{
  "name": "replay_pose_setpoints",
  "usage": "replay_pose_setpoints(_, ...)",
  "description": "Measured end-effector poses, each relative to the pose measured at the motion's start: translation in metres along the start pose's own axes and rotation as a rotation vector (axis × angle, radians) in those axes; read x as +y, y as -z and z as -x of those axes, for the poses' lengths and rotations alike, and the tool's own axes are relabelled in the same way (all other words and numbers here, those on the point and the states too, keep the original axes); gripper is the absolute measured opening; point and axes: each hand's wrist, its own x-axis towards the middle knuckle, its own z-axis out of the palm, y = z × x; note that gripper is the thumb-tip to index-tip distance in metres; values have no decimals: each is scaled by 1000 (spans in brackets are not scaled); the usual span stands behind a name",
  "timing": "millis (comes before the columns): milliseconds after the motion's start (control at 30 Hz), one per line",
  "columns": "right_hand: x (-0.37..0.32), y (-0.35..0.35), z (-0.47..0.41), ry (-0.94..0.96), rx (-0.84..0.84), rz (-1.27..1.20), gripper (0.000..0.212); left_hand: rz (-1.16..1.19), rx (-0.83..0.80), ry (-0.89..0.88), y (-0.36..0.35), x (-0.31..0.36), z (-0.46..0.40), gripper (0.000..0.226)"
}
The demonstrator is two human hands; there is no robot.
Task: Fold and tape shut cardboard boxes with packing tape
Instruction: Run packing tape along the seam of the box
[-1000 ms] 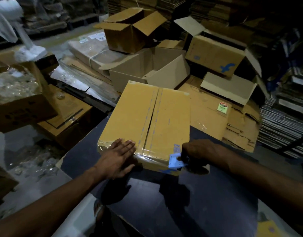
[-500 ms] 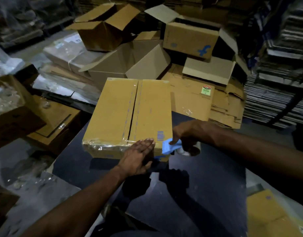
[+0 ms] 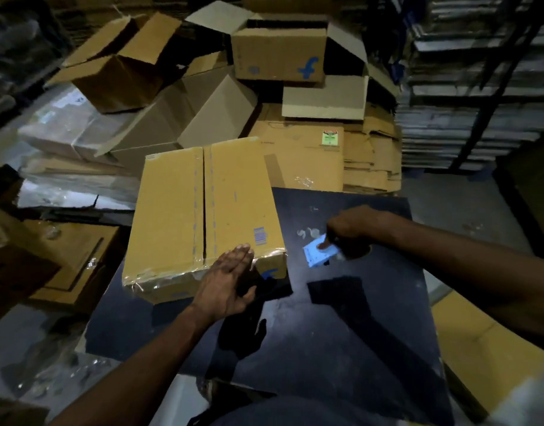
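A closed cardboard box (image 3: 203, 216) lies flat at the far left corner of a dark surface (image 3: 341, 318), its far end hanging past the surface's far edge and its long side running away from the viewer. Its two top flaps meet at a centre seam, and shiny clear tape wraps the near end and near left corner. A small striped printed label sits near the box's near right corner, and a blue logo shows on the near side wall. The left hand (image 3: 227, 284) rests on the box's near right corner with fingers straight and together, palm down, fingertips on the top face and the heel of the hand over the near edge. The right hand (image 3: 347, 229) is apart from the box, to its right, over the middle of the surface; its fingers curl around a tape dispenser (image 3: 318, 253) with a pale blue plate, one fingertip pressed on the plate. Small scraps of clear tape lie on the surface just beside that hand. Beyond the far edge lie flattened cardboard sheets (image 3: 310, 155) and a heap of open boxes (image 3: 203, 87), one bearing a blue letter logo. More flattened cartons sit below the left edge.
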Motion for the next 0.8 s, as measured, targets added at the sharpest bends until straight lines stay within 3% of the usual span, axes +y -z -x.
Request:
replay_pose_setpoints(67,-16,-10,-22,-21,-152,-59,47,21,-37,17,0,-2,1,92)
replay_pose_setpoints(167,-22,-28,-28,89,-110,25,71,-14,-100,95,22,11,-9,85)
replay_pose_setpoints(300,-18,-43,-38,76,-15,15,60,63,-51,33,48,33,-41,70)
replay_pose_setpoints(400,-21,-47,-51,5,6,-57,61,129,-165,-39,50,40,-73,75)
replay_pose_setpoints(533,-33,-69,-81,-111,-111,-32,46,-109,-368,-227,36,37,-103,76)
replay_pose_setpoints(600,-26,-85,-84,-125,-153,-136,38,-201,-425,-292,32,29,-112,73)
replay_pose_setpoints(800,0,-123,-79,-93,-259,-382,48,-379,-566,-476,25,22,-148,68)
